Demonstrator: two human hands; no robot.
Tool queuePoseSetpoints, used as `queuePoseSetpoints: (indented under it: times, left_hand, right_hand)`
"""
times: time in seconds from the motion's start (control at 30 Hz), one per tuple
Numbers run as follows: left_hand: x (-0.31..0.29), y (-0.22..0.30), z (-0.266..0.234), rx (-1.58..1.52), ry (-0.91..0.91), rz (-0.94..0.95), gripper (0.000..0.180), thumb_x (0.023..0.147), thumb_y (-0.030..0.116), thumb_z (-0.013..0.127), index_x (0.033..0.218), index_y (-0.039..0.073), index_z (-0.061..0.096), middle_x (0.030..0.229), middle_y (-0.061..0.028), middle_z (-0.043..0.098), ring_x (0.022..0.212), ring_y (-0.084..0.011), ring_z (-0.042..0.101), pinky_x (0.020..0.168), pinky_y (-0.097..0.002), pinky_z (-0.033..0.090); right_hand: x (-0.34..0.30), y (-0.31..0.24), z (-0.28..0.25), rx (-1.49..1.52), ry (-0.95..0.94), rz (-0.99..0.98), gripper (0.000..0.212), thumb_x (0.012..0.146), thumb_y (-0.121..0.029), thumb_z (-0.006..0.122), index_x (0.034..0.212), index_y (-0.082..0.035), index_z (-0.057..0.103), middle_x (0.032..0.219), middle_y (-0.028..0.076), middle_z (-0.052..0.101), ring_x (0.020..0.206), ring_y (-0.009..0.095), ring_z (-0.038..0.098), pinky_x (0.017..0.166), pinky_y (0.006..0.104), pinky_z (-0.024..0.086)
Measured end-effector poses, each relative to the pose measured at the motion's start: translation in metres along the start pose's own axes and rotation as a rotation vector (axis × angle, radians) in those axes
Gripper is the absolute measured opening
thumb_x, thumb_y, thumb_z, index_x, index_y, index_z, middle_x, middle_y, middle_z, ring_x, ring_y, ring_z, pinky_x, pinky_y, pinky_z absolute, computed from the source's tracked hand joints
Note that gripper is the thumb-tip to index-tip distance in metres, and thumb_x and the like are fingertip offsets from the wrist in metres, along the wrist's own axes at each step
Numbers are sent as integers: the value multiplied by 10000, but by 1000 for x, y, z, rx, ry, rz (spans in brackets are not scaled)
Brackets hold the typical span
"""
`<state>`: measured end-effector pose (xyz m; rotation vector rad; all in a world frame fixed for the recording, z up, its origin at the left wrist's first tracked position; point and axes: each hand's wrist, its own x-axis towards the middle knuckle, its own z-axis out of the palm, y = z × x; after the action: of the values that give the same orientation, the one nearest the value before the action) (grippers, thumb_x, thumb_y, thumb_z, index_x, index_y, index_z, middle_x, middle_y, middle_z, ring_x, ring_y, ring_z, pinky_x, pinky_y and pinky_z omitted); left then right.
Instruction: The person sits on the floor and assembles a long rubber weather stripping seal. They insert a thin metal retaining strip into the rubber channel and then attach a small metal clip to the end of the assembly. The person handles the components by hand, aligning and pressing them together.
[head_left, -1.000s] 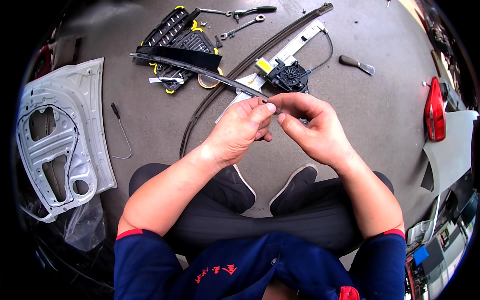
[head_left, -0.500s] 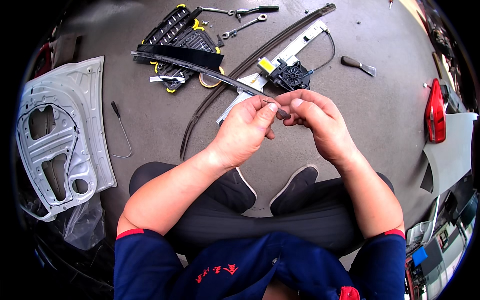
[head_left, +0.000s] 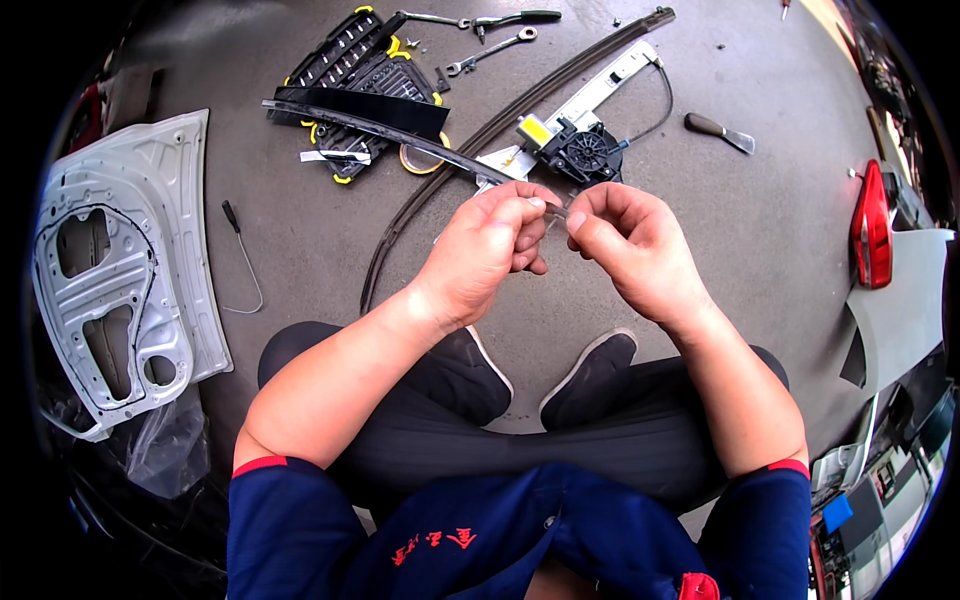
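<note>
My left hand (head_left: 495, 235) is closed in a pinch on a small, thin, dark strip (head_left: 556, 210) in front of me. From the other side, the thumb and forefinger of my right hand (head_left: 630, 240) pinch the strip's far end. What exactly the strip is cannot be made out, as fingertips cover most of it. Just beyond my left fingers ends a long dark trim strip with a black panel (head_left: 370, 112); whether they touch is hidden. Past my hands, a window regulator (head_left: 590, 120) with a round black motor lies on the floor.
A curved rubber seal (head_left: 400, 215) runs under the trim. Beyond are an open socket set case (head_left: 335, 60), tape roll (head_left: 408, 163) and wrenches (head_left: 490, 52). At left lie a door panel (head_left: 185, 230) and hooked tool (head_left: 238, 235); at right, a scraper (head_left: 718, 130) and red tail light (head_left: 873, 225).
My right hand has shifted slightly right and its fingers have drawn together. A dark lump seen between my fingertips is now out of sight, and a thin strip spans the gap.
</note>
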<state>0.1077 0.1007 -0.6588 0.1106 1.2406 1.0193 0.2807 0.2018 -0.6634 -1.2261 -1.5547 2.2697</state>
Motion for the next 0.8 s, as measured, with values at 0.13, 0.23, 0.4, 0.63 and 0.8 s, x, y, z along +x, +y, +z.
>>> queuePoseSetpoints:
  times: [0.13,0.23,0.4,0.63,0.8]
  left_hand:
    - [-1,9,-13,-167,-117,-49,495,1033,416,383,1244,37,621,766,34,425,676,-105,425,777,-383,490]
    - [-1,5,-7,-74,-84,-83,373,1053,381,477,1187,66,626,767,43,411,674,-101,422,775,-366,489]
    - [2,-11,-5,-70,-80,-84,226,1069,335,593,1050,111,619,715,80,402,660,-70,415,768,-334,485]
    - [4,-12,-7,-16,-44,-87,241,1080,331,603,1023,97,626,687,94,416,621,-55,398,741,-302,476]
    - [2,-14,-7,-17,-50,-85,255,1101,321,563,1029,84,622,684,96,416,612,-50,398,727,-294,474]
  right_hand:
    - [1,-8,-5,77,-12,29,217,989,-193,707,1053,14,706,899,-7,687,795,39,571,694,227,463]
    - [0,-8,-2,41,5,29,226,985,-181,735,1081,23,721,931,12,714,848,56,621,748,243,509]
    - [0,-3,2,-47,27,-11,215,980,-157,752,1099,21,731,950,28,737,885,59,651,792,255,541]
    - [-4,0,9,-601,138,-500,133,897,-77,764,1015,-25,731,872,93,707,773,244,700,723,363,562]
    - [-5,-1,12,-680,165,-564,117,892,-50,744,1006,-28,733,894,109,703,779,285,700,715,392,563]
